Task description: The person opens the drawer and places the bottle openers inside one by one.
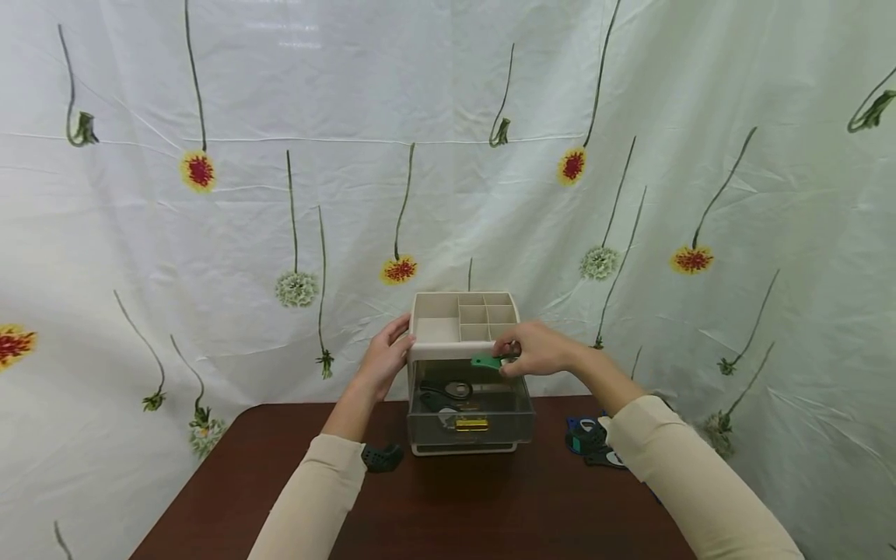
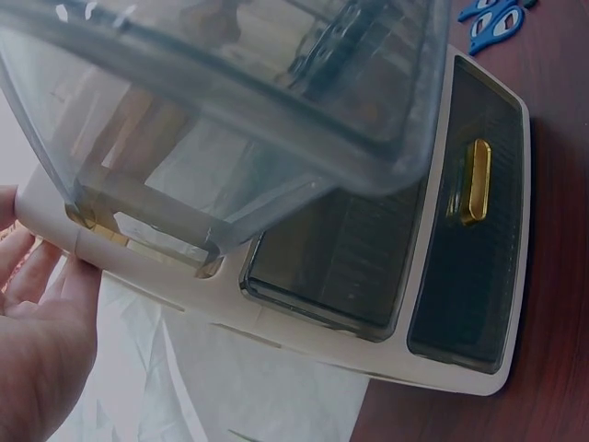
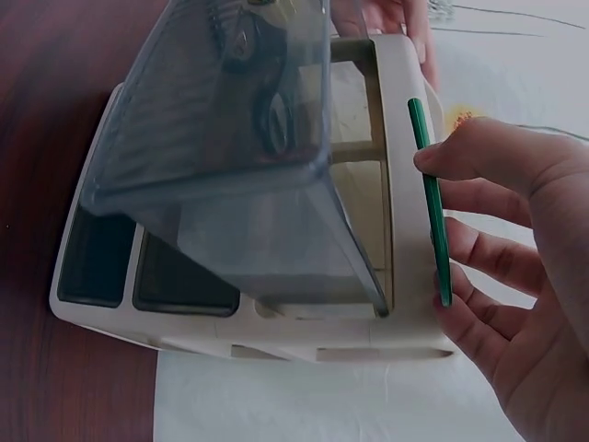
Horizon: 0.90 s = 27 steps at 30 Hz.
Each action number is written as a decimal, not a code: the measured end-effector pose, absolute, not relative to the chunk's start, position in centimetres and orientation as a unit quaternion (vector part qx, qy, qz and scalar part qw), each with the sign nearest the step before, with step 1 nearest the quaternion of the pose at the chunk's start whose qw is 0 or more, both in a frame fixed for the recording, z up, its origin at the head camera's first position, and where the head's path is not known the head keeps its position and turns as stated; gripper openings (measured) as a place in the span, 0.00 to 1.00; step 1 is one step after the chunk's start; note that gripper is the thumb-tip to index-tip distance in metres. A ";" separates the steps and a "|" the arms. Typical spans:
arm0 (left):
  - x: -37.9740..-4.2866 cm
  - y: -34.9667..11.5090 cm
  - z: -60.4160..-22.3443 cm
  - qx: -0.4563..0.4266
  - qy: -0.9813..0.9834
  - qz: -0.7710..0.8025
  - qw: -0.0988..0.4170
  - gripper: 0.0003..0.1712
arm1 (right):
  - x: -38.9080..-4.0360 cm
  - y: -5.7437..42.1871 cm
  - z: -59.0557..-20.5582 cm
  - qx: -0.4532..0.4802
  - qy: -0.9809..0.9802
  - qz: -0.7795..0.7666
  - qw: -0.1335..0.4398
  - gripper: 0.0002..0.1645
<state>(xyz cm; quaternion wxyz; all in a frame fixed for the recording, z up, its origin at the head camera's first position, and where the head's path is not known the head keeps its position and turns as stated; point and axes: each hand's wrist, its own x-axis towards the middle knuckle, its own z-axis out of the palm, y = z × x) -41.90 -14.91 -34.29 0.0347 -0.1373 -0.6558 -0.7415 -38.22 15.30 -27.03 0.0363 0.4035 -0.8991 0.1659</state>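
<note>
Blue scissors [image 2: 493, 26] near the drawer unit [image 1: 448, 351]

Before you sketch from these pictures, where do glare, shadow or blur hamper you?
Head view: pale glare streaks on the white flower-patterned backdrop, shade on the dark reddish-brown tabletop before the beige plastic organizer; left wrist: the transparent grey plastic drawer looks soft-edged, with small bright reflections; right wrist: dark items inside that drawer appear murky through its wall.

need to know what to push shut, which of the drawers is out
The top drawer, directly beneath the divided tray: it alone is pulled out, while the middle drawer and bottom drawer are closed.
</note>
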 end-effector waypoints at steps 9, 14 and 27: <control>-41.7 -14.9 -34.2 -0.139 -0.659 -0.739 0.036 0.32 | -38.0 14.4 -27.2 0.419 -0.892 0.165 0.036 0.15; -41.6 -15.0 -34.2 -0.143 -0.656 -0.740 0.038 0.32 | -37.9 14.6 -27.1 0.415 -0.891 0.180 0.039 0.16; -41.4 -15.0 -34.3 -0.146 -0.658 -0.737 0.043 0.32 | -36.9 15.8 -27.4 0.432 -0.879 0.197 0.035 0.11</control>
